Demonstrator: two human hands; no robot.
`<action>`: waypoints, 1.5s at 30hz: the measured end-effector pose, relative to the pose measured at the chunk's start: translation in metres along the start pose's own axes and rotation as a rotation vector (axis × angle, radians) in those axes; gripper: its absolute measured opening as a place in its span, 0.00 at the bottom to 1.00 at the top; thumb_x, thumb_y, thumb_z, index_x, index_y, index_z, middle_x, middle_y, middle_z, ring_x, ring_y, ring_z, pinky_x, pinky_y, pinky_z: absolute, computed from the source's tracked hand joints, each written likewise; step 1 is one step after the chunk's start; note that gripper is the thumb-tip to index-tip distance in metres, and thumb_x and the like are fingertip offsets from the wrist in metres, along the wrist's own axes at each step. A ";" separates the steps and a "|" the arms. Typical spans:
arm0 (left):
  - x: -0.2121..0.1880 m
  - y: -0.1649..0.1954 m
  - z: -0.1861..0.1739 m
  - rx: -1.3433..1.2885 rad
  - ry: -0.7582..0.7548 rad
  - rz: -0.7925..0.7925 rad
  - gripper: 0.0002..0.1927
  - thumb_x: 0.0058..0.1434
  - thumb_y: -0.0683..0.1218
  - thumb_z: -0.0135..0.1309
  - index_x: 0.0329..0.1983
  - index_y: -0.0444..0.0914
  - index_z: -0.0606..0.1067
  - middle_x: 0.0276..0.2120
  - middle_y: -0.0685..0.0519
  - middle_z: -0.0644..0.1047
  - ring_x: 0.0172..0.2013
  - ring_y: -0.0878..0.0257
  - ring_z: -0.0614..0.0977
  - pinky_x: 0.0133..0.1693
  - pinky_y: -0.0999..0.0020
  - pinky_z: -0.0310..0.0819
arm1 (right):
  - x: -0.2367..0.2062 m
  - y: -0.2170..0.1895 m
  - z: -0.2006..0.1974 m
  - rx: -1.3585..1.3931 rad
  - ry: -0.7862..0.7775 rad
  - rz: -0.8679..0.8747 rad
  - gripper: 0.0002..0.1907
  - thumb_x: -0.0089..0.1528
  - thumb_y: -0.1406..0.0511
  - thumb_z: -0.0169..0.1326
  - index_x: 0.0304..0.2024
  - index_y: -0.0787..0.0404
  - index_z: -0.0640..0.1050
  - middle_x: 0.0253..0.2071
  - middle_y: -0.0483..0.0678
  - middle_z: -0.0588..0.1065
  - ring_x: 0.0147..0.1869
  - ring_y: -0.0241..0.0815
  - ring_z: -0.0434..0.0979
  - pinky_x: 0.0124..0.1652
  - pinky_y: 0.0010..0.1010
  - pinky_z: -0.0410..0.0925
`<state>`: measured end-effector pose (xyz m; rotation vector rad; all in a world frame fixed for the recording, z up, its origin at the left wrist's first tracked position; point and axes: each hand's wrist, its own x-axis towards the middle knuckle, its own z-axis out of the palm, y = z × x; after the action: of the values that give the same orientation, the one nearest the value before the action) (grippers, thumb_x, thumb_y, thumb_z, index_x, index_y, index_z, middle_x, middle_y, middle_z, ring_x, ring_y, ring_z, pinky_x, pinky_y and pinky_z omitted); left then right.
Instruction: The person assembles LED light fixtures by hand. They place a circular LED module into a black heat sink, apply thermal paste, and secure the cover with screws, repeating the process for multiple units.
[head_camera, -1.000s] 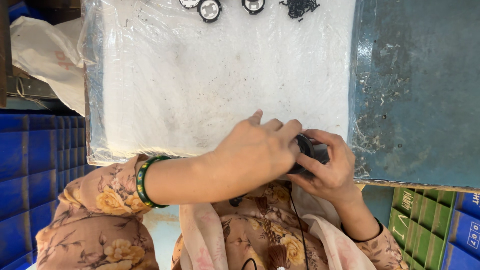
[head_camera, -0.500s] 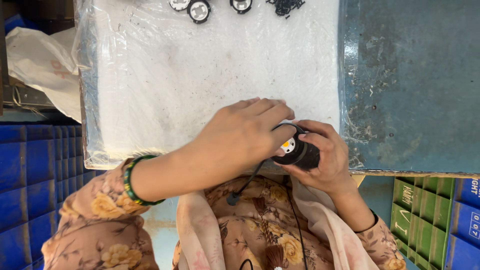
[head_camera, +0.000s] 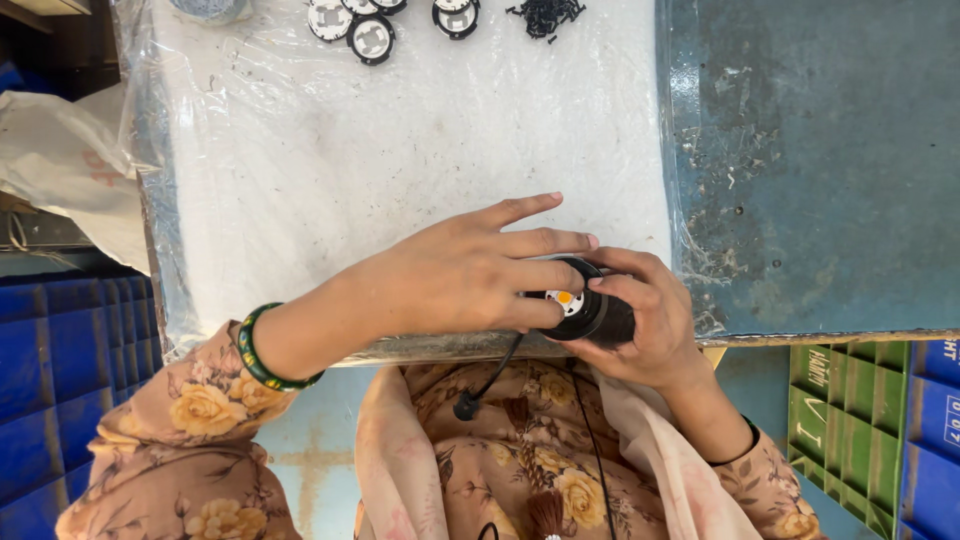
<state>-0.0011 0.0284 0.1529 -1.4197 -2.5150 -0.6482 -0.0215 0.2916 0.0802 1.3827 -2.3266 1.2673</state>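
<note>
At the near edge of the white pad (head_camera: 400, 190), your right hand (head_camera: 640, 320) is wrapped around a round black lamp (head_camera: 590, 312), gripping it from the side away from your left. Your left hand (head_camera: 470, 275) lies over the lamp from the pad side, fingertips (head_camera: 545, 312) pressing on its white face, where a small orange dot shows; it pinches nothing you can make out, fingers mostly stretched. A black cord (head_camera: 490, 375) hangs from the lamp down past the pad's edge to your lap. At the pad's far edge sit more round black-and-white parts (head_camera: 372, 38) and a heap of black screws (head_camera: 545, 15). Beside the pad lies the bare blue worktop (head_camera: 820, 170).
</note>
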 end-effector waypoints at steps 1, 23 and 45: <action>0.000 -0.003 0.002 -0.012 0.012 0.010 0.05 0.57 0.44 0.57 0.36 0.46 0.76 0.51 0.60 0.77 0.65 0.58 0.73 0.71 0.46 0.61 | 0.000 0.000 0.000 0.002 0.000 0.003 0.38 0.50 0.58 0.74 0.54 0.60 0.66 0.53 0.62 0.74 0.52 0.58 0.80 0.46 0.43 0.75; -0.013 -0.024 0.027 -0.332 0.040 -0.101 0.14 0.55 0.52 0.63 0.44 0.49 0.77 0.49 0.62 0.75 0.56 0.56 0.78 0.42 0.61 0.81 | -0.011 0.011 -0.005 0.609 -0.089 0.409 0.41 0.52 0.66 0.72 0.60 0.58 0.61 0.63 0.61 0.73 0.68 0.50 0.76 0.68 0.40 0.69; -0.018 -0.020 0.030 -0.239 0.141 0.009 0.10 0.61 0.51 0.60 0.44 0.47 0.77 0.59 0.57 0.73 0.67 0.53 0.71 0.66 0.44 0.67 | 0.006 -0.029 0.010 -0.094 0.004 0.317 0.44 0.49 0.56 0.76 0.60 0.63 0.66 0.56 0.57 0.73 0.59 0.55 0.76 0.57 0.41 0.71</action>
<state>-0.0068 0.0188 0.1140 -1.4014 -2.3844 -1.0390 0.0001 0.2739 0.0940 1.0103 -2.6420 1.2119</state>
